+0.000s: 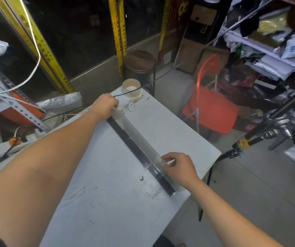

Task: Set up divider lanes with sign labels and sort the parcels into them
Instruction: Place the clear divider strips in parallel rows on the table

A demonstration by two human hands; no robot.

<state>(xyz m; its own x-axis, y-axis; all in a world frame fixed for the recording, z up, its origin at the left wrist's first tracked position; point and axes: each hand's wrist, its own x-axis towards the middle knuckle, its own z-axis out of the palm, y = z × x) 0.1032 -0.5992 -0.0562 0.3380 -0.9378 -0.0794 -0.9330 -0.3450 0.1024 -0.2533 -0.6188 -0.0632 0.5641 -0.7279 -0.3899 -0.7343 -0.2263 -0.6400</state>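
Between the fingers: clear divider, upright on table.
Left hand: grips far end.
Right hand: pinches top edge.

**Two bare arms reach forward**

The left arm stretches far ahead. The left hand is curled, knuckles up, gripping the far end of a clear divider. The right arm stays nearer, and the right hand pinches the divider's upper edge between thumb and fingertips.
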